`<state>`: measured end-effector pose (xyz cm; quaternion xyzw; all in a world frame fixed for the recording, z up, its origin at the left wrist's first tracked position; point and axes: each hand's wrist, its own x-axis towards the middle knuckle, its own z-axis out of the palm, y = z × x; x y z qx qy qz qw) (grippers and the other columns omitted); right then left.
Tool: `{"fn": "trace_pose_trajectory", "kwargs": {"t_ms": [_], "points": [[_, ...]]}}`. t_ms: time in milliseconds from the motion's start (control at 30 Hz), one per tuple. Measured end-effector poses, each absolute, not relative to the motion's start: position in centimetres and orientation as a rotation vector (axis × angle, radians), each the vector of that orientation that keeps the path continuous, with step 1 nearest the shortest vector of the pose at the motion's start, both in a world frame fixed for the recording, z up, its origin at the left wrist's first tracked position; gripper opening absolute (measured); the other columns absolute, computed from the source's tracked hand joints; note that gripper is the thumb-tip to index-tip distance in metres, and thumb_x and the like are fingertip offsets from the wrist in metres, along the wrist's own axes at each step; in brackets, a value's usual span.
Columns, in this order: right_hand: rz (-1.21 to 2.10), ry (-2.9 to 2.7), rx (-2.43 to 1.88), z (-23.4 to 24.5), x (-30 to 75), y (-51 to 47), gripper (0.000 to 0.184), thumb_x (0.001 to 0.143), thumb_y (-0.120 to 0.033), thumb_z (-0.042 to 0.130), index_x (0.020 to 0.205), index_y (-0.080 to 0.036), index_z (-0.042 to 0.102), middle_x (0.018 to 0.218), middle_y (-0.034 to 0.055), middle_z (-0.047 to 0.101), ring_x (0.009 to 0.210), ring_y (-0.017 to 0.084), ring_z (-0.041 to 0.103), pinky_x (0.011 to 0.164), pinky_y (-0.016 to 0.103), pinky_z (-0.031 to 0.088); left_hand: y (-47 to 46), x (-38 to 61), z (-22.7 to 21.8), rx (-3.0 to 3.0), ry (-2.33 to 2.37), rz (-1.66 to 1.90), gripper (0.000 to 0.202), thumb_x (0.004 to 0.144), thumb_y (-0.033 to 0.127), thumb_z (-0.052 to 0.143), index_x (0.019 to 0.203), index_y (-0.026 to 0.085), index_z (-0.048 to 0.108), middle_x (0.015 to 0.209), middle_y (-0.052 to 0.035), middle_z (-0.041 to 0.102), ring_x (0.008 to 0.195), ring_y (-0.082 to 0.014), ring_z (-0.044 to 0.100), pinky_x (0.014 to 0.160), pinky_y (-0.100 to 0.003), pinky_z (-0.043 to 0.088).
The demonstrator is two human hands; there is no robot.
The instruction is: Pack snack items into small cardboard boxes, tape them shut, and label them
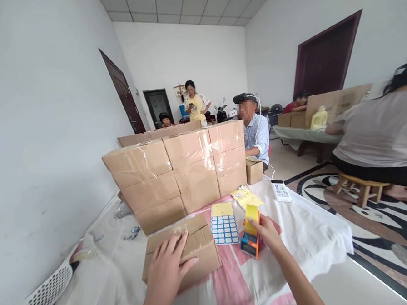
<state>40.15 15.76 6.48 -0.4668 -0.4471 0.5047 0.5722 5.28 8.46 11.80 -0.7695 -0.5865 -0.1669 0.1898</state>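
A taped cardboard box (203, 257) lies on the cloth in front of me. My left hand (168, 260) rests flat on its top, fingers stretched out and thumb apart. To the right of the box, my right hand (266, 232) grips a tape dispenser (250, 243) by its yellow tape roll, thumb and fingers around it. The dispenser has orange and blue parts and stands on the cloth. Between the box and the dispenser lies a sheet of blue-bordered labels (224, 228), part of it peeled down to yellow backing.
Several stacked cardboard boxes (191, 183) form a wall behind the box. A yellow backing sheet (247, 198), a white device (280, 191) and a small box (254, 171) lie to the right. A co-worker (255, 130) sits beyond; another person (389, 126) sits on a stool.
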Motion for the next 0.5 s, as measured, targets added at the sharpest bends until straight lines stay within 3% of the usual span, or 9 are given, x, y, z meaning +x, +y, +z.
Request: {"fn": "trace_pose_trajectory", "kwargs": {"t_ms": [100,233,400,433,500], "points": [[1.251,-1.145,-1.073,5.7,39.0,16.0,0.053,0.074,-0.06,0.078,0.101,-0.016,0.063,0.1,0.0121,0.076,0.077,0.03,0.075,0.073,0.042,0.061,8.1,5.5,11.2,-2.126,-1.603,-0.442,0.064,0.09,0.041,0.069,0.15,0.029,0.05,0.13,-0.0042,0.071,0.117,-0.0279,0.065,0.098,-0.043,0.05],[1.048,-1.187,-1.126,5.5,37.9,15.2,0.048,0.081,-0.062,0.071,0.094,-0.017,0.062,0.091,0.012,0.077,0.083,0.03,0.075,0.076,0.042,0.06,8.0,5.7,10.4,-2.124,-1.586,-0.422,0.05,0.096,0.04,0.059,0.144,0.027,0.057,0.143,-0.0045,0.065,0.13,-0.0314,0.06,0.106,-0.05,0.048],[1.009,-1.207,-1.045,6.5,36.1,12.6,0.05,0.085,-0.065,0.064,0.101,-0.017,0.064,0.099,0.0124,0.076,0.096,0.031,0.073,0.086,0.043,0.06,7.3,8.2,11.3,-1.935,-1.672,-0.588,0.071,0.092,0.054,0.057,0.145,0.007,0.053,0.139,-0.0168,0.065,0.133,-0.0485,0.052,0.106,-0.063,0.044],[1.037,-1.197,-1.018,6.8,35.6,11.9,0.051,0.086,-0.065,0.064,0.105,-0.018,0.064,0.102,0.0124,0.076,0.098,0.031,0.073,0.087,0.043,0.06,7.0,9.1,11.6,-1.897,-1.632,-0.663,0.071,0.092,0.052,0.058,0.145,0.006,0.053,0.142,-0.0191,0.063,0.136,-0.0497,0.049,0.107,-0.065,0.042],[1.076,-1.187,-0.979,7.4,34.5,10.3,0.054,0.086,-0.066,0.062,0.109,-0.018,0.065,0.106,0.0131,0.076,0.101,0.031,0.073,0.089,0.045,0.059,6.2,11.1,11.7,-1.895,-1.45,-0.864,0.053,0.093,0.038,0.059,0.139,0.012,0.059,0.143,-0.0175,0.062,0.139,-0.0435,0.048,0.109,-0.059,0.042]]}}
